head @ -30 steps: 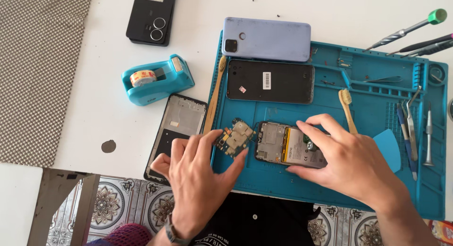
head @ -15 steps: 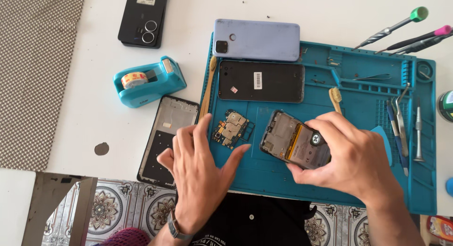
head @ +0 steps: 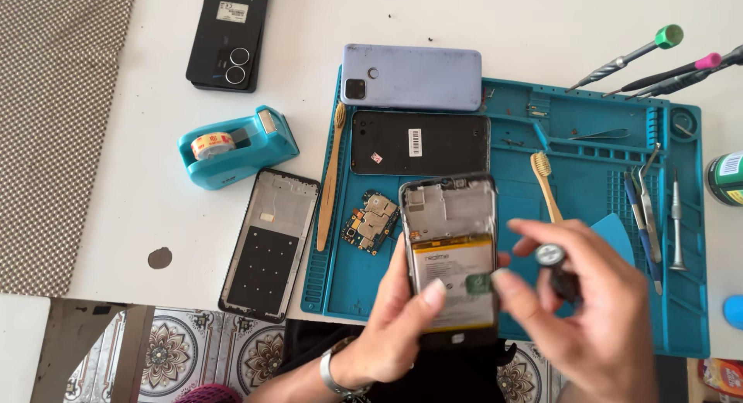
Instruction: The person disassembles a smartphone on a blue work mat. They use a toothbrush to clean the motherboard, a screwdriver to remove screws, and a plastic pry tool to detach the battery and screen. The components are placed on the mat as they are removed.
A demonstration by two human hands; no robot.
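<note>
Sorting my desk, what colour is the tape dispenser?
The tape dispenser is turquoise, seen clearly in the head view.

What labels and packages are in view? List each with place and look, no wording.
White sticker: on the black phone at top left, small rectangle.
Barcode label: on the black back panel on the teal mat, white, upright.
Battery label: yellow and white, on the opened phone held in the left hand.
Green can: right edge, white label band.
Red packet: bottom right corner, partly cut off.
</note>
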